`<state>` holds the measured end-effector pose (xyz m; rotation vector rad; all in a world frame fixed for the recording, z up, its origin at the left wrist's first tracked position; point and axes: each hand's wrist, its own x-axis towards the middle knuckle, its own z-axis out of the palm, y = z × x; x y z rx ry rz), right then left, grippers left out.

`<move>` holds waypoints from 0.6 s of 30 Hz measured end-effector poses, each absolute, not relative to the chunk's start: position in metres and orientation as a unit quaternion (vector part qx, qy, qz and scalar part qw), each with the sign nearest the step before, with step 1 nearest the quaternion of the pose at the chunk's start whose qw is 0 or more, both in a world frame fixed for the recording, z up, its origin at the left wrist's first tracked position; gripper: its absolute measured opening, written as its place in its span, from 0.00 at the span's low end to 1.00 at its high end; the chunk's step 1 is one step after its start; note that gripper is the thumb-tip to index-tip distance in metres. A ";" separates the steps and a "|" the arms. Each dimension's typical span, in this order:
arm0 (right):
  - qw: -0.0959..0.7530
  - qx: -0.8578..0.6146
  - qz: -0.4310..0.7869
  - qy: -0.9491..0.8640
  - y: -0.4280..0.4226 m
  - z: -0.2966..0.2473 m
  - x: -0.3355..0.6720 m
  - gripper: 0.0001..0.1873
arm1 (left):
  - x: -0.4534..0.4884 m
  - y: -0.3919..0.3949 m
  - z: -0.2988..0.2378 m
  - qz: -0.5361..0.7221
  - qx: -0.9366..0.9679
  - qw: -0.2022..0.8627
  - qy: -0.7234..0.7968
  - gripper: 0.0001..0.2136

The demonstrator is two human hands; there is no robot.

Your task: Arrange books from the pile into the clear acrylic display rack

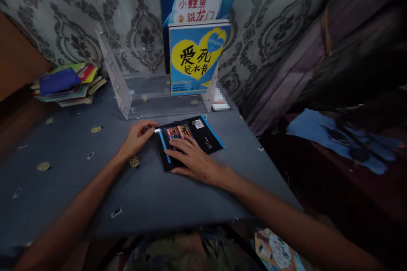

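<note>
While the right hand (193, 161) lies open and flat on the dark book (203, 135), just below the frame's middle, the left hand (137, 137) is loosely curled, fingertips touching the book's upper left corner and gripping nothing. The book lies flat on the grey table (95, 186), in front of the clear stand (127, 93). This looks like 1 book being steadied. Lifting it would call for a fingertip under that corner.

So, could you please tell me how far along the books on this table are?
Done: two blue books stand upright in the clear stand. In hand: the left hand touches a dark book at its edge, the right hand lies flat on it. Left: a stack of books sits at the far left.
</note>
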<state>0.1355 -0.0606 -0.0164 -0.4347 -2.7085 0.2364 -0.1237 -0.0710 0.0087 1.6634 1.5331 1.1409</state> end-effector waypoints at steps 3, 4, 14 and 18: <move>0.200 -0.146 0.070 -0.966 -0.062 -0.013 0.136 0.29 | -0.127 -0.069 0.015 0.489 0.493 0.491 0.527 0.16; 0.205 -0.144 0.065 -0.966 -0.062 -0.012 0.136 0.29 | -0.127 -0.069 0.016 0.495 0.461 0.534 0.507 0.16; 0.246 -0.133 0.027 -0.960 -0.062 -0.008 0.135 0.28 | -0.115 -0.072 0.008 0.509 0.487 0.550 0.449 0.24; 0.283 -0.132 0.032 -0.950 -0.065 0.002 0.139 0.32 | -0.111 -0.070 0.012 0.544 0.535 0.438 0.476 0.21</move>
